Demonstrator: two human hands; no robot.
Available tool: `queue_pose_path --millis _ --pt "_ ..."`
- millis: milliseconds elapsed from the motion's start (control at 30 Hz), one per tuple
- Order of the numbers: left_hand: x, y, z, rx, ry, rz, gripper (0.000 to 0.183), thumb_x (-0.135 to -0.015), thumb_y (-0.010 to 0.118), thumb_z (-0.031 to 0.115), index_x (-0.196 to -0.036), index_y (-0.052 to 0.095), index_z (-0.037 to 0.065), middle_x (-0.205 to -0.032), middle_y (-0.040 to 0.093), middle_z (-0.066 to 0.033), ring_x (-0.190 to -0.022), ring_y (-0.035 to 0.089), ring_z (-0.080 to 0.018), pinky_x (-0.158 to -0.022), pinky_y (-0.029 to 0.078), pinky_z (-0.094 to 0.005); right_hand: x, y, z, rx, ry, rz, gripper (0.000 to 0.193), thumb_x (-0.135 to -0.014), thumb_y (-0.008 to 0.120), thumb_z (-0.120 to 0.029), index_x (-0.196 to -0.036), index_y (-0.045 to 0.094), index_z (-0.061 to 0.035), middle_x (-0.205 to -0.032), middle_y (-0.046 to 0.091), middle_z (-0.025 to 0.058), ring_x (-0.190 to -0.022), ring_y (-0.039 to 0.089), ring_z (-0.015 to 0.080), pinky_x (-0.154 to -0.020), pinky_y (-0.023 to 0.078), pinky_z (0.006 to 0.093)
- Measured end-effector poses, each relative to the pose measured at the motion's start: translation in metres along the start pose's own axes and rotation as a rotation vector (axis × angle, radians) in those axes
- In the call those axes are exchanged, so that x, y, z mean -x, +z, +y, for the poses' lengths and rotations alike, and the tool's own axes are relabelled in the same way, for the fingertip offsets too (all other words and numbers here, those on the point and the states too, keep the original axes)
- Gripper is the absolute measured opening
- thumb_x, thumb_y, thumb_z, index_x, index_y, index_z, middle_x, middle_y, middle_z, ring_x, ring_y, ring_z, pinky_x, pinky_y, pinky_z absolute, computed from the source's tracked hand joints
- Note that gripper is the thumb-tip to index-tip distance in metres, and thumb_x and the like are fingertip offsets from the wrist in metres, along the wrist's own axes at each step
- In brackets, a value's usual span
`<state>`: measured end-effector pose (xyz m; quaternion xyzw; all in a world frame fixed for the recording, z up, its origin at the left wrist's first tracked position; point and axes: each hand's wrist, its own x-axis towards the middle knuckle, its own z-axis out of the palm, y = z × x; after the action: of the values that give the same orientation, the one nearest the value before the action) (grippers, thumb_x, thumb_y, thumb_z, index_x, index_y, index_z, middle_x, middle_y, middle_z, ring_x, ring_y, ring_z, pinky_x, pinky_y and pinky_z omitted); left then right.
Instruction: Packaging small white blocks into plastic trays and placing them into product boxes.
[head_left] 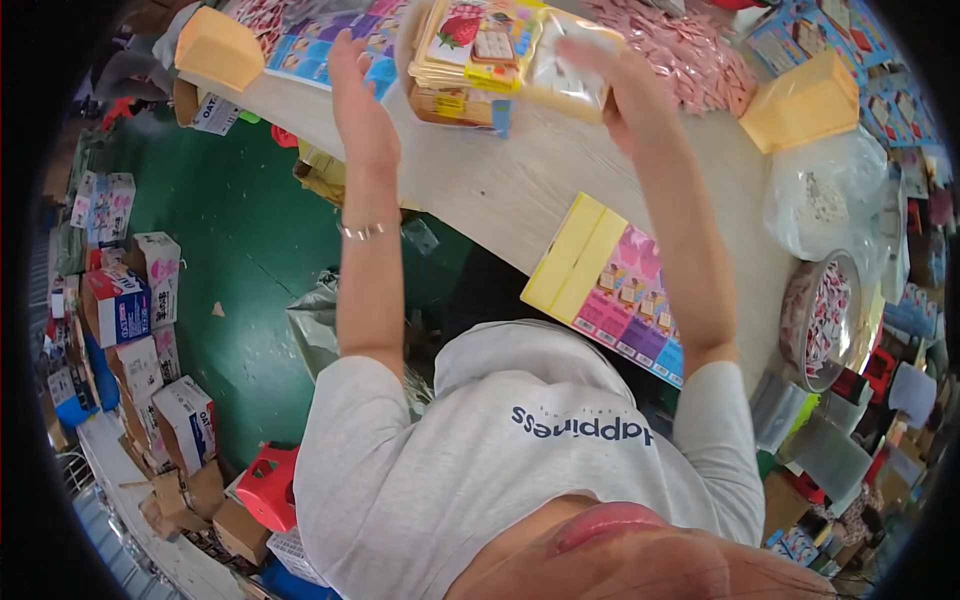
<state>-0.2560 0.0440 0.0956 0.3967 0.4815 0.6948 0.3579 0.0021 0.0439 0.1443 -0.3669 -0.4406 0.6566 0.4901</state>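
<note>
My left hand (362, 110) is raised over the table's far edge, fingers stretched out and holding nothing. To its right is a stack of flat yellow packets (480, 50) printed with a strawberry and a biscuit picture. My right hand (610, 85) is blurred, its fingers curled over a yellow and white packet (560, 75) at the stack's right end. Beneath the stack shows another yellow packet with a blue edge (455, 105). Just left of the stack lies a sheet of blue and purple printed cards (305, 50).
Small pink sachets (690, 60) are heaped at the far right, beside a cream tray (805, 100). Another cream tray (220, 48) stands far left. A printed card sheet (620, 285) overhangs the near edge. A clear bag (825, 200) and a bowl of sachets (822, 320) sit right.
</note>
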Motion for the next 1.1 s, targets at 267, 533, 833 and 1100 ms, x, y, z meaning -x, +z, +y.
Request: queue_pose_path --millis 267,533,833,1100 --pt "-0.076 -0.028 -0.059 -0.034 -0.513 -0.443 0.059 -0.091 0.056 0.025 -0.146 0.046 0.008 -0.124 0.061 -0.006 -0.107 0.059 -0.0177 -0.097 0.046 -0.0408 -0.07 0.037 -0.01 0.55 0.416 -0.015 0.056 -0.078 0.082 -0.039 -0.116 0.066 -0.0004 -0.106 0.073 0.0094 -0.085 0.074 0.0139 -0.069 0.064 0.0286" --pt "-0.047 -0.006 -0.048 -0.081 -0.631 -0.774 0.071 -0.074 0.053 0.011 -0.144 0.049 0.012 -0.114 0.063 -0.0052 -0.092 0.059 -0.0157 -0.083 0.053 -0.0346 -0.064 0.031 -0.016 0.691 0.446 0.012 0.051 -0.08 0.082 -0.031 -0.116 0.066 0.0013 -0.108 0.073 0.0096 -0.087 0.073 0.0157 -0.07 0.064 0.0299" --pt "0.068 0.049 -0.02 0.035 -0.584 -0.905 0.084 -0.071 0.051 0.002 -0.152 0.026 0.0 -0.132 0.051 -0.0137 -0.118 0.05 -0.0215 -0.094 0.045 -0.0279 0.069 -0.019 -0.029 0.551 0.448 0.172 0.05 -0.089 0.076 -0.025 -0.126 0.057 0.0044 -0.11 0.068 0.0079 -0.102 0.067 0.0156 -0.083 0.057 0.0305" --pt "0.074 0.078 -0.026 -0.66 0.506 -0.67 0.085 -0.084 0.069 0.025 -0.152 0.025 0.001 -0.144 0.045 -0.0237 -0.139 0.038 -0.0372 -0.112 0.034 -0.047 0.089 -0.035 0.011 1.14 0.031 0.446 0.055 -0.1 0.06 -0.031 -0.131 0.043 0.0106 -0.116 0.063 0.0207 -0.105 0.064 0.0276 -0.088 0.052 0.0382"
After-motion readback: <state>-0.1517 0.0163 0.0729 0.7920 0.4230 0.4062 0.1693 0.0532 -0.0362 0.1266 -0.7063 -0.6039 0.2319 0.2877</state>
